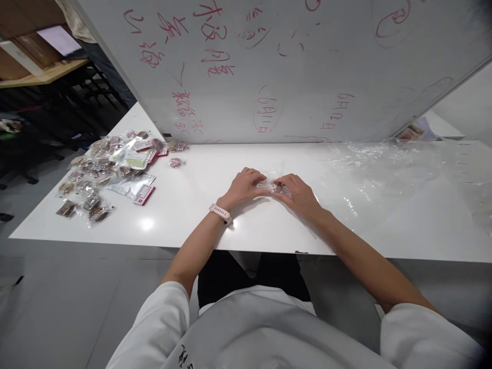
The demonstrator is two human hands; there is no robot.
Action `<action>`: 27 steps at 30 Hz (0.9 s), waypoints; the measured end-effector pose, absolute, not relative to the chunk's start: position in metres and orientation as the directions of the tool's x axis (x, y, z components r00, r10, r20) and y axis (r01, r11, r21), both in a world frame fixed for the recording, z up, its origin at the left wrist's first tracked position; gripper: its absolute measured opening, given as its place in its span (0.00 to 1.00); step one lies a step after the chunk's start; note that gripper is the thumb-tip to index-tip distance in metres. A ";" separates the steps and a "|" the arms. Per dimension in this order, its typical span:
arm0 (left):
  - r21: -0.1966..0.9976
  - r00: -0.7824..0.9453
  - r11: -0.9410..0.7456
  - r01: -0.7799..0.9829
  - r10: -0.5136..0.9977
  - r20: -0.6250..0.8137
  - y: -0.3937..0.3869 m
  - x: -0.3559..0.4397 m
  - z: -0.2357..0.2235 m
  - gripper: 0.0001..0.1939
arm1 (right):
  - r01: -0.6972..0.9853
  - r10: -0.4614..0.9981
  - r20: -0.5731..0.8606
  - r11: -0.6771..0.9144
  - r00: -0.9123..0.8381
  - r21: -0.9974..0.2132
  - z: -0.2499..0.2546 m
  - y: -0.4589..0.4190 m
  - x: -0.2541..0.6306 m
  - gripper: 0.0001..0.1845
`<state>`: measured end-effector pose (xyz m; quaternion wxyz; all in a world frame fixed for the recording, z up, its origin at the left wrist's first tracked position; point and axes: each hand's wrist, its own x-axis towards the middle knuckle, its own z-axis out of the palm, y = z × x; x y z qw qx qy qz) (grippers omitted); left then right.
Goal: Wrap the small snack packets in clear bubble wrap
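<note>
Plastic, see-through and with something brown inside, forms the small packet that is held between both hands over the middle of the white counter. Its left end is gripped by the left hand, whose fingers are closed on the wrapping. Its right, brown part is gripped by the right hand, with the thumb below and the fingers curled over from above. Whether the packet is touching the counter cannot be told, as much of it is covered by the hands. A pale pink band is worn on the left wrist.

On the left of the counter, a pile of wrapped pieces, mostly brown and pink, is spread out. At its near right side, a silver pouch with a red-edged label is seen. A pink piece is set just right of the pile, near the board. The far side of the counter is closed off by this white board, which is marked with red writing. The right part is covered by a crumpled, see-through sheet.
</note>
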<state>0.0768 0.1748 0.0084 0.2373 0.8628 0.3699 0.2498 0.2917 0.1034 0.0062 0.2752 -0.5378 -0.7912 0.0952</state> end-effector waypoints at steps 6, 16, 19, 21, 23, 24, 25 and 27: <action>0.762 0.391 -0.353 0.543 0.909 0.142 0.190 0.082 0.008 0.11 | 0.821 0.993 0.052 0.116 -0.104 -0.559 0.027 0.149 0.305 0.19; 0.697 0.172 -0.210 0.686 0.977 0.125 0.222 0.121 -0.005 0.15 | 0.723 0.982 -0.154 -0.027 -0.109 -0.690 0.026 0.195 0.319 0.24; 0.778 0.226 -0.263 0.571 0.961 0.159 0.222 0.113 -0.007 0.16 | 0.625 0.988 -0.103 -0.007 -0.118 -0.781 0.026 0.187 0.309 0.20; 0.851 0.228 -0.277 0.446 0.955 0.191 0.220 0.108 -0.007 0.16 | 0.431 0.992 -0.078 -0.029 -0.098 -0.902 0.025 0.176 0.307 0.19; 0.907 0.206 -0.259 0.331 0.958 0.198 0.218 0.105 -0.005 0.18 | 0.256 0.994 -0.091 -0.073 -0.059 -0.964 0.026 0.162 0.315 0.20; 0.925 0.194 -0.239 0.294 0.963 0.187 0.217 0.105 -0.003 0.19 | 0.203 0.995 -0.094 -0.087 -0.027 -0.975 0.028 0.155 0.324 0.20; 0.937 0.185 -0.217 0.273 0.968 0.171 0.215 0.105 -0.002 0.19 | 0.176 0.996 -0.089 -0.089 0.010 -0.980 0.031 0.148 0.336 0.19; 0.949 0.168 -0.177 0.262 0.977 0.135 0.214 0.106 0.000 0.19 | 0.130 0.963 0.011 -0.025 0.269 -0.991 0.041 0.139 0.372 0.19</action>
